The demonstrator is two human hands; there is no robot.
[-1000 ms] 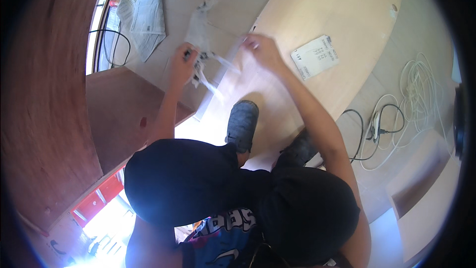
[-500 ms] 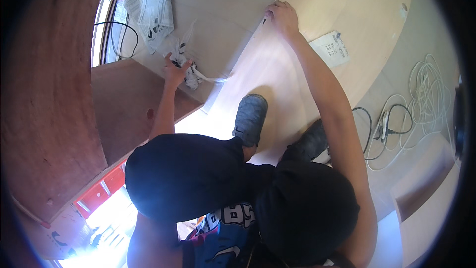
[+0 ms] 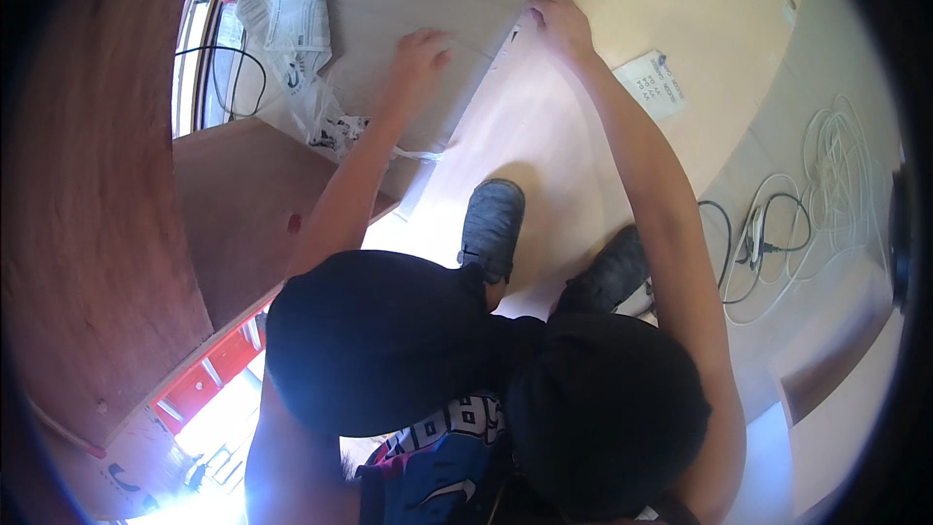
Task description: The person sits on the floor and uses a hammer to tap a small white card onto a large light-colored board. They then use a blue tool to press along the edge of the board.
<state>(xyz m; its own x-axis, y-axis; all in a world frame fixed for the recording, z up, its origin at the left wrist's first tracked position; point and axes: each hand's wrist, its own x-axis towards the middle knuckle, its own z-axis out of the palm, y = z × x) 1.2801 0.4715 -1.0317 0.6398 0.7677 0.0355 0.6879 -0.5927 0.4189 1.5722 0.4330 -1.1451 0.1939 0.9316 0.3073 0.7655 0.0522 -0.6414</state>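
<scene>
A long pale wood panel point(image 3: 505, 126) lies beneath my feet, which are in dark grey shoes point(image 3: 493, 224). My right hand point(image 3: 566, 27) is at the panel's left edge toward the far end, its fingers bent over that edge. Small dark marks show on the edge beside it. Left of the panel, my left hand point(image 3: 420, 56) is over the grey floor, slightly blurred, with thumb and fingers apart and nothing visible in them. Crumpled clear plastic point(image 3: 335, 131) lies by my left forearm.
A paper label point(image 3: 649, 84) rests on the panel. Newspaper sheets point(image 3: 292, 10) lie at the far left near a black cable point(image 3: 262, 73). Brown boards point(image 3: 243, 185) stand left, above a red ladder point(image 3: 199, 384). Coiled white cable point(image 3: 841, 165) lies right.
My left hand has moved away from the crumpled plastic, rightward and farther out over the floor. My right hand stays at the panel edge, its position nearly the same.
</scene>
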